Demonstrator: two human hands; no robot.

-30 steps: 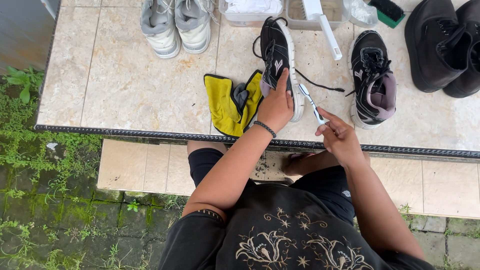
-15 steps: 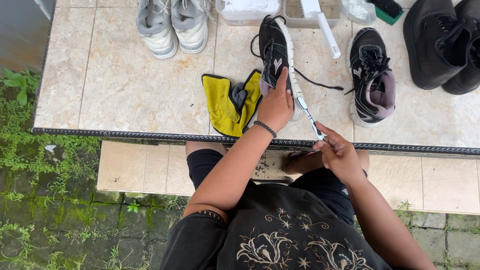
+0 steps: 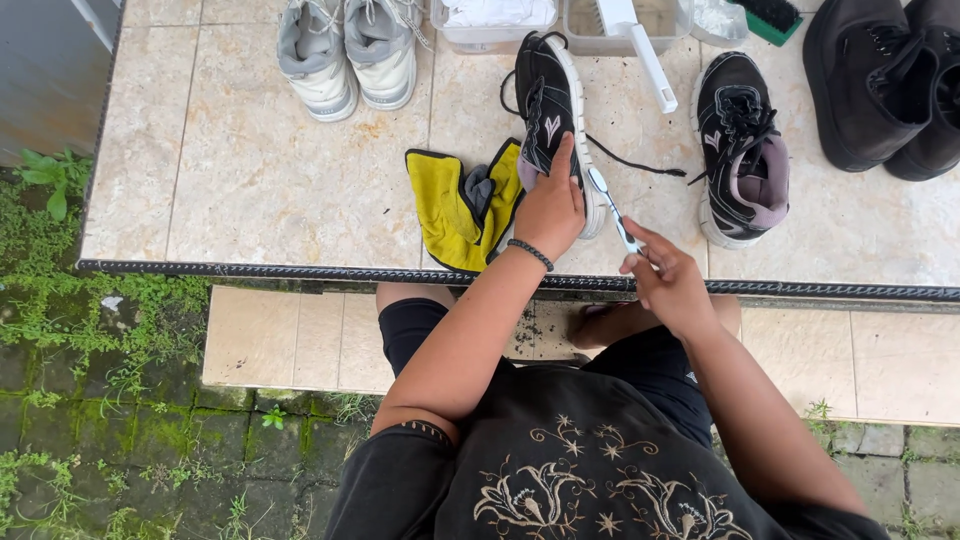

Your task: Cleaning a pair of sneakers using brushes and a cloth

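Observation:
My left hand (image 3: pixel 549 208) grips the heel end of a black sneaker (image 3: pixel 547 105) with a white sole, which lies on its side on the tiled ledge (image 3: pixel 250 170). In my right hand (image 3: pixel 668 283) is a white toothbrush (image 3: pixel 612 207), its head touching the sneaker's white sole edge near the heel. The matching black sneaker (image 3: pixel 745 150) with a loose black lace sits to the right. A yellow and grey cloth (image 3: pixel 455 205) lies just left of my left hand.
A grey pair of sneakers (image 3: pixel 350 50) stands at the back left. Black boots (image 3: pixel 890 80) sit at the back right. Clear plastic tubs (image 3: pixel 620 20), a white brush handle and a green scrub brush (image 3: pixel 772 15) line the back. Mossy ground lies below left.
My right hand has drawn back and down with the toothbrush, then moved up again to the sole. My left hand keeps holding the sneaker.

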